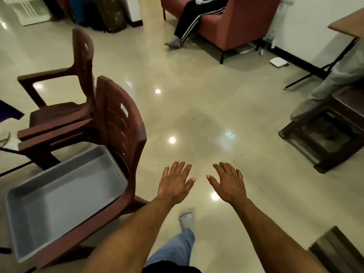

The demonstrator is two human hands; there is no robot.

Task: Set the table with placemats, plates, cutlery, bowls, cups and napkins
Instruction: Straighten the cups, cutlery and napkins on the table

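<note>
Far out to the left of the hands sits a grey plastic tub (59, 196), resting on the seat of a brown plastic chair (120, 123) whose back rises just left of the left hand. Beyond that chair, further away and to the left, stand two more brown chairs stacked together (59, 115).

Now the left hand (174, 184) — palm down, fingers straight and spread, holding nothing, hovering over the glossy tiled floor (197, 107). Just beside it, thumbs nearly meeting but apart, the right hand (229, 185) mirrors it: flat, fingers fanned wide, nothing in its grasp. Both bare forearms reach forward from the bottom edge.

Below and between the two wrists, a foot in a grey sock (186, 218) is lifted over the tiles, with a blue jeans leg behind it (the person looks mid-stride).

Well ahead of the hands, across the floor, a seated person's legs in dark striped trousers (189, 20) stretch out from a red-brown armchair (240, 22).

Off to the right of the right hand — a dark low stool (325, 134) with someone's pale trouser leg (331, 81) above it, and a table edge (346, 22) in the far right corner.

No placemats, plates, cutlery, bowls, cups or napkins show anywhere in this view, and the tub looks bare inside.
</note>
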